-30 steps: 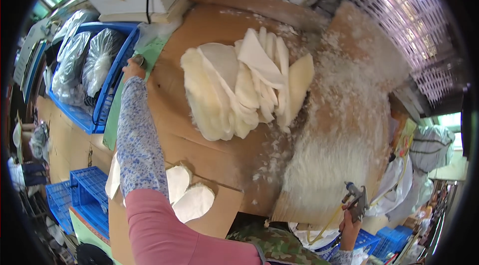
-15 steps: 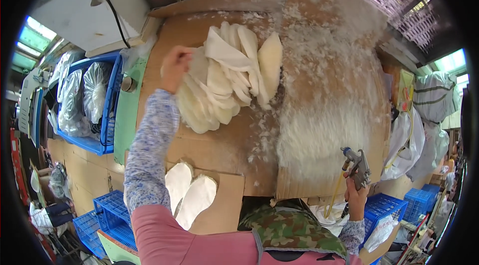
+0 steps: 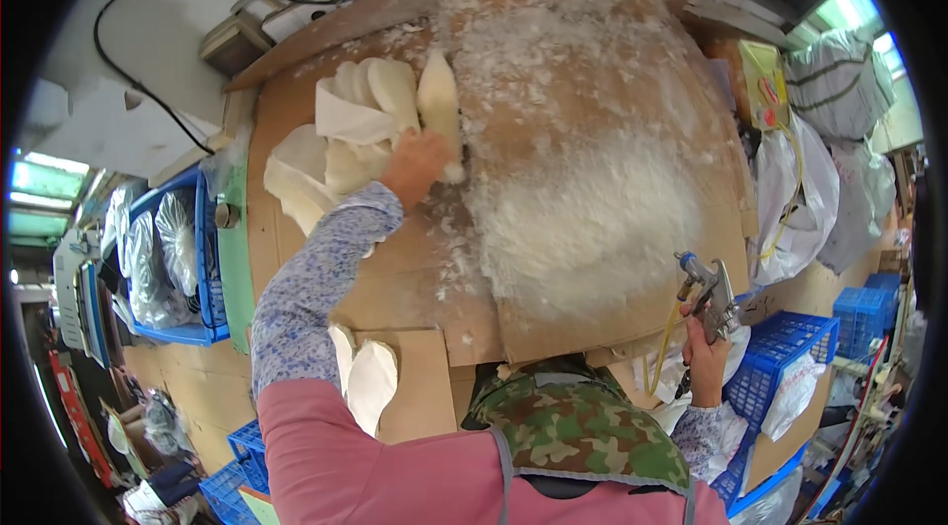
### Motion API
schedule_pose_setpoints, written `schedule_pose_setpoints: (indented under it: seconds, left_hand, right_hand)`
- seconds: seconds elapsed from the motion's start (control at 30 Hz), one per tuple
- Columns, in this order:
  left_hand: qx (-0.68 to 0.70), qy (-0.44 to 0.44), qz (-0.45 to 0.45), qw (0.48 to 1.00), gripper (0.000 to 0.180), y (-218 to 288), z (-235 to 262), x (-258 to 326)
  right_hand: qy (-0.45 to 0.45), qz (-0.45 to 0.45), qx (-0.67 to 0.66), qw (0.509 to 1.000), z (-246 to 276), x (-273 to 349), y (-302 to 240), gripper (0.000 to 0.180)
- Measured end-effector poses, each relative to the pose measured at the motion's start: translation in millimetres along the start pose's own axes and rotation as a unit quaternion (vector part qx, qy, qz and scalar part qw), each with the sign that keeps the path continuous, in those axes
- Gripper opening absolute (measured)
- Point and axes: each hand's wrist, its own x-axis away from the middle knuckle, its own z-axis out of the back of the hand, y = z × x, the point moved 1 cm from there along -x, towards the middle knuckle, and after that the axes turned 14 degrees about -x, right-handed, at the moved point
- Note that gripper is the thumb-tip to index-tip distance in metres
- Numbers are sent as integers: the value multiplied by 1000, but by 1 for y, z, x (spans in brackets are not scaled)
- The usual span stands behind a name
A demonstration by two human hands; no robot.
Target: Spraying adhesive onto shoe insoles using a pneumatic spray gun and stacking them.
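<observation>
My left hand (image 3: pixel 417 167) is over the right part of a pile of cream, fluffy insole-shaped pieces (image 3: pixel 341 164). Its fingers are slightly blurred against the pieces, so I cannot see whether they grip one. One longer fluffy piece (image 3: pixel 436 95) lies at the pile's right edge, next to that hand. A folded white flap (image 3: pixel 348 118) shows on top of the pile. Lower right, my right hand (image 3: pixel 703 359) is wrapped around a metal spray gun (image 3: pixel 707 293) with a yellow hose (image 3: pixel 665 347). Two white insole shapes (image 3: pixel 372 385) lie near my left upper arm.
Cardboard (image 3: pixel 592 323) covers the worktable, strewn with white fluff (image 3: pixel 592 224) right of the pile. A blue crate (image 3: pixel 209 263) with plastic bags stands at the left. Blue crates (image 3: pixel 790 342) and hanging bags (image 3: pixel 795 194) are at the right. A black cable (image 3: pixel 128 71) runs across the upper left.
My left hand has moved from the pile's left side to its right side. The view has shifted, so the table sits further left. My right hand still holds the spray gun.
</observation>
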Motion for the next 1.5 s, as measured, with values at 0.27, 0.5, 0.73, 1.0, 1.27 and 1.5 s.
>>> schedule_pose_setpoints:
  seconds: [0.27,0.5,0.73,1.0,1.27,1.5]
  left_hand:
    - [554,228,264,756,28,-31,197,-86]
    - [790,159,300,510,41,105,233,-142]
    - [755,21,457,470,43,250,100,-102]
    - [755,46,489,434,45,263,77,-69]
    - [780,23,483,398,38,247,67,-74]
    - [670,-191,344,629,48,202,86,-129]
  right_hand:
    - [-34,-17,-94,995,60,-29,-2,30]
    - [-95,39,-138,985,110,-56,-27,33]
    - [-114,38,-114,986,123,-48,-35,30]
    - [-305,64,-9,950,47,-23,-19,16]
    - [-192,2,-24,981,47,-14,-22,18]
    - [-14,53,-91,994,107,-13,0,24]
